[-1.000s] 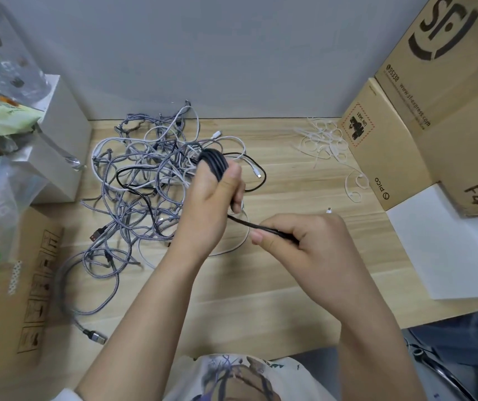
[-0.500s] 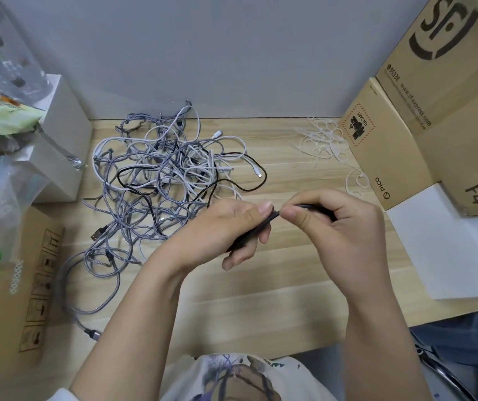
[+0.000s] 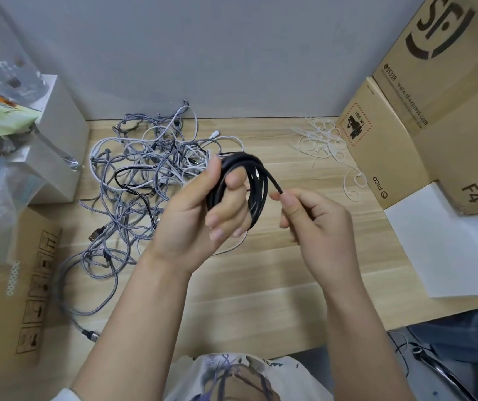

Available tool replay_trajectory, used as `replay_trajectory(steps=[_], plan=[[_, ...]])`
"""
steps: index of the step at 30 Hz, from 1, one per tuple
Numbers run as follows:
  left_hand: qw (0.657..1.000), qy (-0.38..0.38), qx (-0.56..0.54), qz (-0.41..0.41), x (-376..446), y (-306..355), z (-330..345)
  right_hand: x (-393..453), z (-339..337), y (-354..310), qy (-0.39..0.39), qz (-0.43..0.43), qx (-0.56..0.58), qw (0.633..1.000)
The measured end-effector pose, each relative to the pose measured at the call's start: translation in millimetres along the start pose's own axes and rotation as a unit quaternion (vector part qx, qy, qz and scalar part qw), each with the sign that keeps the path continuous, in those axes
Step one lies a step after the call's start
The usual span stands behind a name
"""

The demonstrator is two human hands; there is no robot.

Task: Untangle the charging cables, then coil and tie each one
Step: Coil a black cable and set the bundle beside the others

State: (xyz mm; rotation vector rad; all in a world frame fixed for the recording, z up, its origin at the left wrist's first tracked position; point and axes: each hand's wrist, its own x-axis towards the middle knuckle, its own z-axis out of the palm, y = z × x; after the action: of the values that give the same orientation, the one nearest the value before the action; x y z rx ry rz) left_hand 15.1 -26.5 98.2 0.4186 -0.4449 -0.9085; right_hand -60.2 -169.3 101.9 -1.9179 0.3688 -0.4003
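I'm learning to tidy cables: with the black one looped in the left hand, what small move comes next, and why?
Probably wrap the free end around the black coil. The left hand grips the finished loops, the right hand pinches the last bit, and the white ties lie untouched.

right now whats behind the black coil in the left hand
Behind the black coil held by the left hand lie the tangled cables on the wooden table. Coil and fingers cover part of the pile.
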Motion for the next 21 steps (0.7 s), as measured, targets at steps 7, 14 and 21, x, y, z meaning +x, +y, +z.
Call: replay_trajectory(steps=[7,14,21], plan=[[0.978,0.167,0.0,0.124,14,-6,9,-12,25,0,-0.011,-0.031,-0.047,0.998],[0.959,0.244,0.071,0.126,13,-9,7,-16,27,-9,-0.038,-0.123,-0.092,0.987],[0.943,0.262,0.203,0.034,10,-15,9,-13,17,-11,-0.013,-0.168,-0.099,0.981]])
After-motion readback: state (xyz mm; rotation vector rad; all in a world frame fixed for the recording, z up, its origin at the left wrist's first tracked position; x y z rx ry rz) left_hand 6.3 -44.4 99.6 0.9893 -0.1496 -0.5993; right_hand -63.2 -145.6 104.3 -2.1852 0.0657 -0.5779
